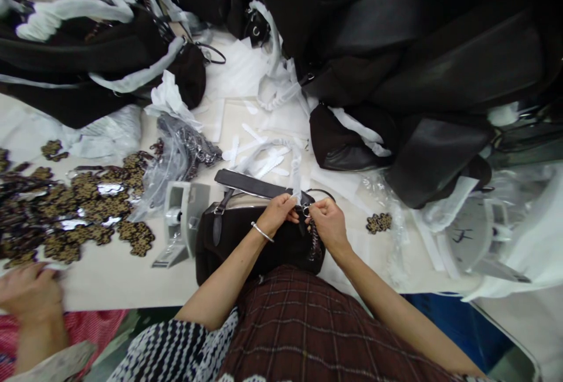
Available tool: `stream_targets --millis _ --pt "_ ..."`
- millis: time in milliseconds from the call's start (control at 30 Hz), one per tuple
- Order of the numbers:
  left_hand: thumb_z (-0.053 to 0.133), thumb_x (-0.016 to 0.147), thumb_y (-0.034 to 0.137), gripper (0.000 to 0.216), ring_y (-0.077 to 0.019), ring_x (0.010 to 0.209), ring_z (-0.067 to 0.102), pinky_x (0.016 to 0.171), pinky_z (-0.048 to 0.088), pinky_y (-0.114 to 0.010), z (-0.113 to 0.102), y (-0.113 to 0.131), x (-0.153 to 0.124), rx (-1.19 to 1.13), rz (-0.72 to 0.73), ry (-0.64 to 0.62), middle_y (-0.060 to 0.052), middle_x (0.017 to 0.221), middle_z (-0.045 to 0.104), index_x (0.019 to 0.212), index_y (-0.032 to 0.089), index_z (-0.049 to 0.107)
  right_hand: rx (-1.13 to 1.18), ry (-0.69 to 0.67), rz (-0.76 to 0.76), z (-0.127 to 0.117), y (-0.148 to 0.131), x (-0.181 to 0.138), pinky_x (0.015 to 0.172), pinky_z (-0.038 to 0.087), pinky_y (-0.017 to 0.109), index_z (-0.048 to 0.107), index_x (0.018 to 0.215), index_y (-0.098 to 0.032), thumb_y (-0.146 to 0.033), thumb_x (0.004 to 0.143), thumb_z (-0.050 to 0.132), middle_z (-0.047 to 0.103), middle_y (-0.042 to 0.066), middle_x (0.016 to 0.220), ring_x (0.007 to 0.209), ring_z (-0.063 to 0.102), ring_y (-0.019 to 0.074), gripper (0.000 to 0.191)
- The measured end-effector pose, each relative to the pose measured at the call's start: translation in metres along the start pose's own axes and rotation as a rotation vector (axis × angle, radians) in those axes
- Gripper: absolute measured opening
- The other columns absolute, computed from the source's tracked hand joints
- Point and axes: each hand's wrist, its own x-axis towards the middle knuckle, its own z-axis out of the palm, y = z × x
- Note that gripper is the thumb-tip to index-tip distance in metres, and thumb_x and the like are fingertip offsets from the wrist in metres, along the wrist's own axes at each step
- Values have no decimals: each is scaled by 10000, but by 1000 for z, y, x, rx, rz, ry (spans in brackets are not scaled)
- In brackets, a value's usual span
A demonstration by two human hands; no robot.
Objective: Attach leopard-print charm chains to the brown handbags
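Observation:
A dark handbag (246,217) lies at the table's front edge, against my body. My left hand (279,213) is closed at the bag's right end, its fingers pinching the strap fitting by a white-wrapped handle (295,173). Just to its right, my right hand (328,223) pinches a small metal ring (307,210) at that same fitting. Below the ring hangs a dark, glossy braided chain (314,245) over the bag's side. My fingertips hide part of the fitting. A black strip with a zipper (246,182) sticks up behind the bag.
Brown flower-shaped charms (88,200) are heaped at left, with one charm (379,223) at right. A grey tape dispenser (182,217) stands left of the bag. Dark bags (422,47) pile up behind. A co-worker's hand (33,294) rests at the lower left.

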Motion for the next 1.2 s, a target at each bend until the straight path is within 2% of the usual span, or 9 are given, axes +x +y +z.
stream_targets --millis 300,500,900,1200 --pt "607 831 467 349 -66 451 564 497 506 -181 -1 -3 2 31 25 -8 27 550 586 737 152 489 9 25 0 3 -3 1 419 423 258 524 757 -238 -385 771 609 660 -6 566 421 570 163 170" --pt "615 835 438 329 -80 488 604 527 539 -197 2 -4 1 22 11 16 19 573 606 744 148 491 -116 59 -138 10 -6 1 495 453 265 519 745 -247 -334 794 572 646 -19 568 490 605 171 113" --pt "610 824 462 336 -75 480 584 518 536 -198 0 -10 2 22 42 47 33 561 584 755 152 502 -139 99 -124 8 -1 0 520 445 263 512 735 -243 -322 787 572 636 -21 562 519 619 176 112" --pt "548 866 416 282 -95 480 600 502 534 -207 2 -17 3 164 95 152 40 550 573 753 161 509 -274 67 -210 10 -2 5 513 403 259 498 719 -250 -293 797 542 601 -35 547 465 540 149 99"
